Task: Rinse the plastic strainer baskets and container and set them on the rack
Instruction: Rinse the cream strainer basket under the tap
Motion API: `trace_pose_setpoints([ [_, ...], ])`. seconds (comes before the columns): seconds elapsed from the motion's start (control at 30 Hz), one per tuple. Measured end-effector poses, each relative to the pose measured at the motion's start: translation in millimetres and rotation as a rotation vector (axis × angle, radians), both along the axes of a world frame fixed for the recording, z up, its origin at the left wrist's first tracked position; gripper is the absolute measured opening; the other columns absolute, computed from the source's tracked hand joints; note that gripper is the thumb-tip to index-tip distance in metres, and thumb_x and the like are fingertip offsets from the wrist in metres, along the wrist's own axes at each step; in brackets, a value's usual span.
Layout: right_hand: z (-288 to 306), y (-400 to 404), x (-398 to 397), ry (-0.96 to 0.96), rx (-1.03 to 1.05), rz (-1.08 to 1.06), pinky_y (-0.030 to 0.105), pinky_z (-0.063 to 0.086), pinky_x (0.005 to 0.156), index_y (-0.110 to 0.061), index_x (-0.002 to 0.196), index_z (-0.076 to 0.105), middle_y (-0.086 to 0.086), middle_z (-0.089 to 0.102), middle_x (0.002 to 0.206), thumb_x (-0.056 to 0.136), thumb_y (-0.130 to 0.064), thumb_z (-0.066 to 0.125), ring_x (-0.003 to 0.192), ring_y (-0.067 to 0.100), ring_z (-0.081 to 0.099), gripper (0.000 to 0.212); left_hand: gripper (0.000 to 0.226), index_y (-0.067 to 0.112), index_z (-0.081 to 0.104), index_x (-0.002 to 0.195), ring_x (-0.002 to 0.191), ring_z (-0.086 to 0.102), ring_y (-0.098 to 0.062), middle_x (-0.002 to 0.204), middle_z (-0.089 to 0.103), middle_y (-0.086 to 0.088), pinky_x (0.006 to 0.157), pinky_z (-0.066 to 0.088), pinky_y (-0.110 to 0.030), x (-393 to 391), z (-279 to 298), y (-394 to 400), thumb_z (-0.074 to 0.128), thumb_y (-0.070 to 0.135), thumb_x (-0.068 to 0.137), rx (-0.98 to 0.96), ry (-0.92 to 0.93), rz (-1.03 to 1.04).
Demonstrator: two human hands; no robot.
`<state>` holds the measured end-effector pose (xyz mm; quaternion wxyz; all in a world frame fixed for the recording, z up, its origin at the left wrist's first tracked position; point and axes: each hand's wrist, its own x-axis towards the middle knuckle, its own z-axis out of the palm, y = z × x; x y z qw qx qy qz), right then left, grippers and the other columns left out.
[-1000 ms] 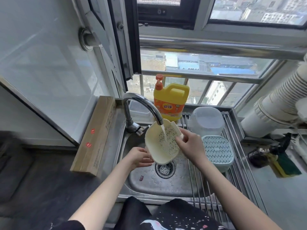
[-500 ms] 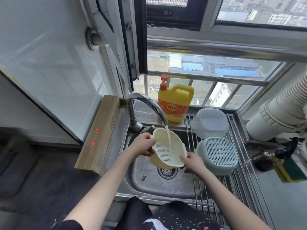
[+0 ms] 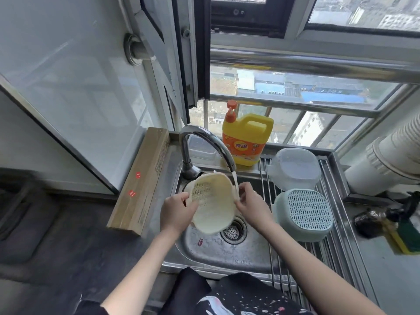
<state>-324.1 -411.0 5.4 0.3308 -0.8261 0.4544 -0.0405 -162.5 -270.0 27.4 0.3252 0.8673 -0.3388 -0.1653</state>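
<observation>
Water from the faucet (image 3: 205, 145) hits the cream strainer basket (image 3: 212, 205) we tilt over the sink (image 3: 216, 251): left hand (image 3: 176, 214) and right hand (image 3: 251, 206) fingers curl on opposite rims. Light, stiff, wet-slick plastic, we judge; rims give the surest hold.

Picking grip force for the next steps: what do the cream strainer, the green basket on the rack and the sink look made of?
Cream strainer: looks like thin matte plastic, with moulded slots and a rim that seems slightly flexible. Green basket: also matte plastic, by its even pale colour and moulded grid. Sink: apparently stainless steel, grey with dull reflections and a stamped bowl. Rack: shiny metal rods, probably steel.
</observation>
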Motion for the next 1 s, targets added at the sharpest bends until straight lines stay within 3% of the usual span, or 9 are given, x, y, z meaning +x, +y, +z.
trace_pose_setpoints([
  [0.1, 5, 1, 21, 0.132, -0.093, 0.152, 0.038, 0.048, 0.074, -0.018, 0.116, 0.049, 0.006, 0.058, 0.111, 0.092, -0.018, 0.047, 0.1, 0.029, 0.059, 0.025, 0.033, 0.009, 0.048, 0.05, 0.045, 0.03, -0.016, 0.042, 0.03, 0.003, 0.044, 0.019, -0.027, -2, 9, 0, 0.062, 0.019, 0.079, 0.061, -0.137, -0.098],
  [0.2, 16, 2, 41, 0.112, -0.12, 0.216, 0.036, 0.05, 0.073, -0.018, 0.097, 0.063, 0.004, 0.06, 0.105, 0.089, -0.011, 0.043, 0.099, 0.026, 0.057, 0.023, 0.041, 0.016, 0.035, 0.047, 0.046, 0.03, -0.015, 0.043, 0.028, 0.004, 0.044, 0.019, -0.027, 1, 5, 3, 0.06, 0.017, 0.08, 0.077, -0.081, -0.104],
  [0.3, 24, -6, 57, 0.079, -0.114, 0.141, 0.034, 0.049, 0.073, -0.016, 0.093, 0.065, 0.006, 0.064, 0.1, 0.088, -0.011, 0.043, 0.095, 0.026, 0.058, 0.024, 0.033, 0.013, 0.043, 0.052, 0.054, 0.039, -0.023, 0.048, 0.038, 0.0, 0.046, 0.023, -0.03, 1, 2, 0, 0.059, 0.02, 0.08, 0.085, -0.089, -0.084],
  [0.4, 23, -22, 64, 0.079, -0.017, 0.062, 0.032, 0.045, 0.075, -0.014, 0.107, 0.064, 0.009, 0.064, 0.105, 0.093, -0.018, 0.042, 0.096, 0.03, 0.06, 0.027, 0.023, 0.013, 0.055, 0.065, 0.065, 0.055, -0.029, 0.063, 0.057, -0.009, 0.051, 0.025, -0.028, 0, 1, -7, 0.057, 0.025, 0.084, 0.195, -0.306, -0.229],
  [0.53, 20, -31, 66, 0.065, -0.02, 0.071, 0.038, 0.05, 0.08, -0.008, 0.11, 0.063, 0.014, 0.066, 0.1, 0.098, -0.033, 0.041, 0.094, 0.032, 0.062, 0.036, 0.03, 0.015, 0.054, 0.046, 0.03, 0.048, -0.019, 0.036, 0.047, 0.0, 0.04, 0.025, -0.011, -5, -8, -15, 0.083, 0.011, 0.041, 0.309, -0.526, -0.482],
  [0.6, 19, -31, 69, 0.056, -0.031, 0.082, 0.036, 0.049, 0.082, -0.014, 0.12, 0.058, 0.011, 0.066, 0.107, 0.097, -0.034, 0.043, 0.098, 0.03, 0.062, 0.034, 0.034, 0.015, 0.053, 0.04, 0.025, 0.042, -0.015, 0.032, 0.041, 0.004, 0.035, 0.036, -0.012, -6, -17, -17, 0.082, 0.006, 0.027, 0.307, -0.544, -0.526],
  [0.73, 15, -32, 86, 0.193, -0.055, 0.211, 0.025, 0.041, 0.078, -0.029, 0.129, 0.044, -0.007, 0.05, 0.128, 0.1, -0.033, 0.042, 0.108, 0.021, 0.054, 0.03, 0.035, 0.017, 0.055, 0.034, 0.022, 0.042, -0.011, 0.03, 0.043, 0.004, 0.03, 0.032, -0.014, -11, -12, -14, 0.082, 0.012, 0.014, 0.348, -0.594, -0.63],
  [0.87, -1, -29, 93, 0.045, -0.015, 0.096, 0.004, 0.036, 0.051, -0.032, 0.104, 0.059, 0.0, 0.057, 0.119, 0.099, -0.026, 0.046, 0.081, 0.015, 0.05, 0.016, 0.034, 0.017, 0.056, 0.036, 0.022, 0.042, -0.012, 0.029, 0.041, 0.006, 0.034, 0.034, -0.012, -5, -20, -12, 0.083, 0.013, 0.016, 0.323, -0.565, -0.58],
  [1.0, -14, -27, 92, -0.097, 0.028, 0.026, 0.009, 0.044, 0.062, -0.034, 0.095, 0.059, 0.005, 0.061, 0.109, 0.098, -0.017, 0.049, 0.088, 0.014, 0.061, 0.021, 0.034, 0.018, 0.055, 0.04, 0.023, 0.04, -0.014, 0.031, 0.041, 0.004, 0.032, 0.033, -0.013, 2, -23, -7, 0.085, 0.011, 0.027, 0.317, -0.545, -0.58],
])
